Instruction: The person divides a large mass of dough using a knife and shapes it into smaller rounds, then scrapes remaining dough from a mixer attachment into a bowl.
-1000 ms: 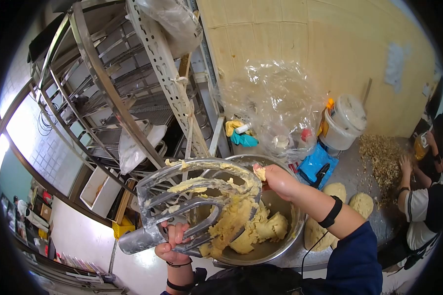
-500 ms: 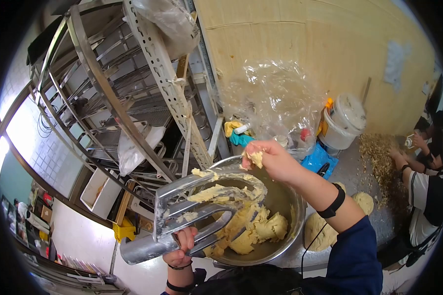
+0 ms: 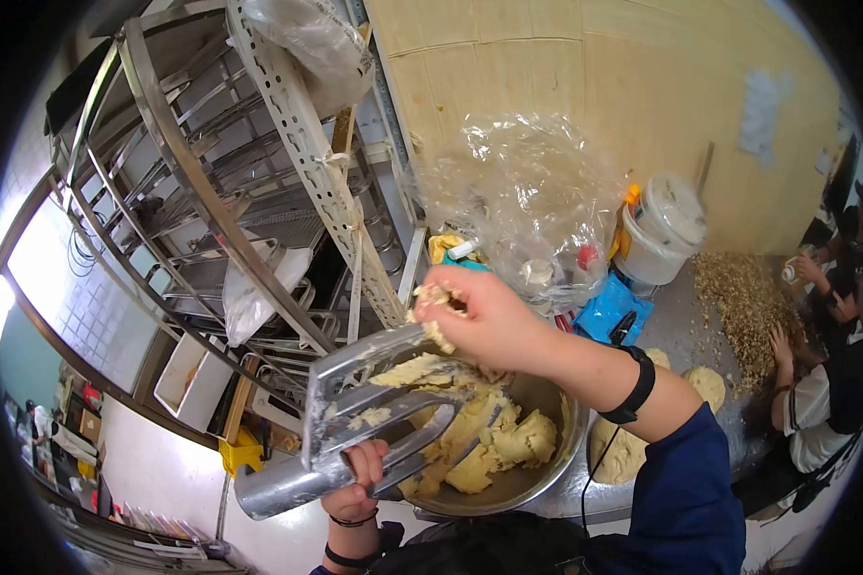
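My left hand [image 3: 360, 476] is wrapped around the lower part of a large metal mixer paddle [image 3: 292, 487], which it holds tilted over a steel bowl [image 3: 573, 443]. Soft yellow dough [image 3: 523, 439] lies inside the bowl, and more clings to the paddle's bars. Above the paddle's far bar is my right hand [image 3: 484, 311], its fingers curled around a sticky lump of dough [image 3: 435, 329]. Bits of dough coat those fingers. Part of the paddle's far end is hidden behind my right hand and forearm.
Dough balls [image 3: 618, 455] sit on the metal table right of the bowl. Behind are a clear plastic bag [image 3: 537, 192], a blue packet [image 3: 614, 311] and white tubs [image 3: 657, 240]. Another person's hand [image 3: 784, 350] touches a crumbly brown heap [image 3: 743, 307]. A metal rack [image 3: 201, 192] stands left.
My right hand has moved left along the paddle's far bar, and that bar now carries less dough. My left hand and the paddle have barely moved.
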`<action>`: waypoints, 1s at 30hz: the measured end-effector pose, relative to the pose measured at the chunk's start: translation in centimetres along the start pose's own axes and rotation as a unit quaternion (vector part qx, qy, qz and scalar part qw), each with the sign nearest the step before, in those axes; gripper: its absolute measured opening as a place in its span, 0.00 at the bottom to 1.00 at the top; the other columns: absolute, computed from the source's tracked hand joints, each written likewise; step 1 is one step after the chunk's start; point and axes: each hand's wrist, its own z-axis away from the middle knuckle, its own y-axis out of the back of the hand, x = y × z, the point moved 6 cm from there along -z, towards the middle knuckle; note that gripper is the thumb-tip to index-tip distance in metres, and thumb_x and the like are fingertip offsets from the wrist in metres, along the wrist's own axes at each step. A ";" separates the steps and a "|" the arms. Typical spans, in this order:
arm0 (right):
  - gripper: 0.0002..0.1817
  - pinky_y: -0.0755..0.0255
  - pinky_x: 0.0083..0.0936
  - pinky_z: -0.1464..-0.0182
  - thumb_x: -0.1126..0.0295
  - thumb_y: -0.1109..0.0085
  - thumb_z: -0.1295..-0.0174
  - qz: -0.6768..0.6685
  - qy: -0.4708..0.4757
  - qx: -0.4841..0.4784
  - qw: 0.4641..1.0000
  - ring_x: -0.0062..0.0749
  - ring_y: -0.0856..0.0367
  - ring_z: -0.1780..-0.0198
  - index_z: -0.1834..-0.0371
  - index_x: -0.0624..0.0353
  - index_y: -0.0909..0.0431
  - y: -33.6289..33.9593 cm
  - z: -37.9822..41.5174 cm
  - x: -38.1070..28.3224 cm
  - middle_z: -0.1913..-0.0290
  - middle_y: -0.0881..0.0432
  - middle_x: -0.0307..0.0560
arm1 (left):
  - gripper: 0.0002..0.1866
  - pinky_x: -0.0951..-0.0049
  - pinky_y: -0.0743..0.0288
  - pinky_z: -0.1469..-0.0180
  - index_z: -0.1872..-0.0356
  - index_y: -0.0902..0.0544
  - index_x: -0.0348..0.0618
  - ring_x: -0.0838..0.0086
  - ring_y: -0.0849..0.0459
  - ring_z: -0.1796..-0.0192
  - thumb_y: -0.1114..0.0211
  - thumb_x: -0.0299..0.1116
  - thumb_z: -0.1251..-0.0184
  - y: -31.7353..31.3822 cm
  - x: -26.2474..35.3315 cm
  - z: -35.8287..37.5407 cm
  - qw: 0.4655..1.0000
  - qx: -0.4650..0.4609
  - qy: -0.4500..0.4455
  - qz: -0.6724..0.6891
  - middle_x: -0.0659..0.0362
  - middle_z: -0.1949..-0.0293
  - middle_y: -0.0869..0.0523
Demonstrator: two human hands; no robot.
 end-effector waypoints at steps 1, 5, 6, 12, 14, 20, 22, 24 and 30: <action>0.09 0.35 0.23 0.67 0.68 0.47 0.42 -0.016 0.010 0.028 0.999 0.25 0.31 0.72 0.71 0.63 0.30 0.3 0.1 1.0 0.74 0.27 0.44 | 0.24 0.68 0.39 0.52 0.58 0.28 0.40 0.74 0.29 0.74 0.35 0.30 0.64 0.4 0.3 0.0 1.000 0.004 -0.010 0.021 0.66 0.87 0.33; 0.05 0.38 0.18 0.69 0.71 0.51 0.38 -0.098 0.005 0.085 0.992 0.15 0.35 0.71 0.68 0.61 0.32 0.8 1.5 4.2 0.74 0.31 0.35 | 0.26 0.70 0.40 0.52 0.56 0.31 0.40 0.75 0.28 0.73 0.37 0.27 0.64 0.7 1.8 -0.1 0.997 0.022 -0.055 0.048 0.67 0.87 0.33; 0.05 0.38 0.18 0.69 0.71 0.51 0.38 -0.098 0.005 0.086 0.992 0.15 0.35 0.71 0.68 0.61 0.32 0.4 1.9 4.9 0.74 0.31 0.35 | 0.26 0.70 0.40 0.52 0.56 0.31 0.40 0.75 0.28 0.73 0.37 0.27 0.64 0.8 1.9 -0.1 0.997 0.022 -0.055 0.049 0.67 0.87 0.33; 0.04 0.37 0.16 0.57 0.72 0.56 0.35 -0.150 -0.026 0.092 0.984 0.15 0.32 0.62 0.63 0.60 0.31 0.9 4.1 7.5 0.67 0.28 0.35 | 0.27 0.71 0.41 0.51 0.56 0.32 0.41 0.75 0.27 0.71 0.37 0.27 0.64 0.9 2.7 -0.2 0.995 0.017 -0.079 0.065 0.67 0.87 0.33; 0.07 0.36 0.16 0.56 0.71 0.56 0.34 -0.177 -0.025 0.079 0.981 0.16 0.31 0.61 0.58 0.60 0.31 1.3 3.9 6.9 0.66 0.27 0.36 | 0.27 0.71 0.42 0.51 0.55 0.32 0.42 0.75 0.28 0.72 0.37 0.27 0.64 1.2 2.6 -0.1 0.995 0.019 -0.075 0.067 0.67 0.87 0.33; 0.17 0.35 0.19 0.53 0.64 0.57 0.33 -0.180 0.018 -0.035 0.983 0.20 0.30 0.58 0.45 0.60 0.31 1.1 1.3 1.7 0.61 0.26 0.38 | 0.27 0.69 0.42 0.49 0.54 0.31 0.43 0.76 0.30 0.72 0.37 0.28 0.62 1.2 0.9 0.4 0.995 0.026 -0.034 0.086 0.68 0.85 0.33; 0.17 0.35 0.20 0.54 0.65 0.56 0.34 -0.112 -0.045 -0.177 0.977 0.20 0.30 0.58 0.46 0.62 0.32 -0.8 0.6 1.5 0.61 0.26 0.39 | 0.27 0.69 0.42 0.48 0.54 0.31 0.42 0.75 0.31 0.72 0.38 0.28 0.62 0.8 0.1 0.6 0.993 0.022 0.004 0.117 0.67 0.85 0.33; 0.14 0.34 0.23 0.56 0.65 0.56 0.35 -0.031 -0.047 -0.191 0.980 0.24 0.30 0.60 0.53 0.64 0.31 -0.8 0.2 0.6 0.63 0.26 0.43 | 0.27 0.68 0.42 0.48 0.54 0.31 0.42 0.75 0.31 0.72 0.38 0.29 0.62 0.5 -0.1 0.7 0.992 0.026 0.013 0.124 0.67 0.84 0.33; 0.10 0.35 0.35 0.57 0.69 0.60 0.38 0.174 0.056 -0.175 0.967 0.49 0.29 0.62 0.63 0.66 0.33 -0.8 0.9 1.7 0.66 0.28 0.58 | 0.29 0.70 0.36 0.48 0.50 0.32 0.38 0.75 0.32 0.71 0.44 0.26 0.62 1.4 0.0 0.8 0.980 0.055 0.019 0.192 0.67 0.85 0.35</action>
